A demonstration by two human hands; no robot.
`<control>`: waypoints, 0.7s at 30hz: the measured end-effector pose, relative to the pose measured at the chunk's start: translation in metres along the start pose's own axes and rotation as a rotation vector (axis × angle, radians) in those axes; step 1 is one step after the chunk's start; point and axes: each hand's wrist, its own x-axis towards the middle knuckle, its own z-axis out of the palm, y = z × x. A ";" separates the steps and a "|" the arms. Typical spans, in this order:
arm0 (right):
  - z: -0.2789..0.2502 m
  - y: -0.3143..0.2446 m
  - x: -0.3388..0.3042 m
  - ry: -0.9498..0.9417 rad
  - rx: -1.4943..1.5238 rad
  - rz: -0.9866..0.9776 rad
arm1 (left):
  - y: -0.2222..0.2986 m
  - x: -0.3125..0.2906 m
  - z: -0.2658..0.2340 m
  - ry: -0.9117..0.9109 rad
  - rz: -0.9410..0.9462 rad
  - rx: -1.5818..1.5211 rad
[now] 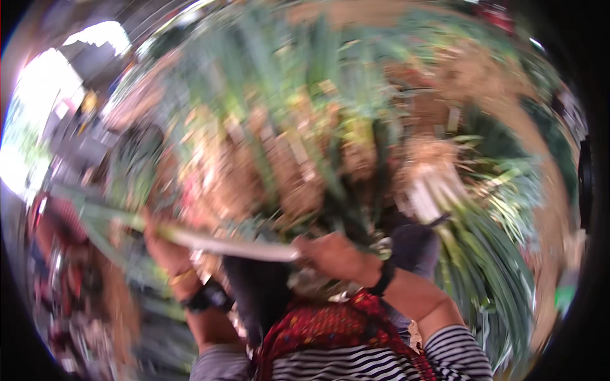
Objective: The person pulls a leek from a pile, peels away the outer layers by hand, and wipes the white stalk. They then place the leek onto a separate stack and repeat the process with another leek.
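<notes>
A single leek (219, 244) lies nearly level across my lap, its white shank to the right and its long green leaves trailing off to the left. My left hand (162, 244) is closed round it where white turns to green. At the other end, the fingers of my right hand (333, 254) are closed on the tip of the white shank. Motion blur hides whether the right fingers also hold a tool. To the right of my knee lies a pile of leeks (467, 222), white shanks and roots pointing away from me, green leaves toward me.
Beyond my knees, a heap of leeks with soil-brown roots (254, 168) spreads across the ground, leaves pointing away. Brown ground (492, 76) shows at the far right. More leek leaves (159, 311) lie at the lower left. A person's leg (57, 222) is near the left edge.
</notes>
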 end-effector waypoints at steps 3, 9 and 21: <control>0.012 -0.023 0.019 0.045 0.051 -0.124 | -0.019 -0.023 0.004 0.362 0.133 0.209; 0.030 -0.044 0.015 -0.134 0.117 -0.109 | 0.024 -0.047 -0.037 0.448 0.141 -0.076; 0.030 0.007 0.002 -0.446 -0.279 0.255 | 0.259 -0.108 -0.221 0.498 0.313 0.212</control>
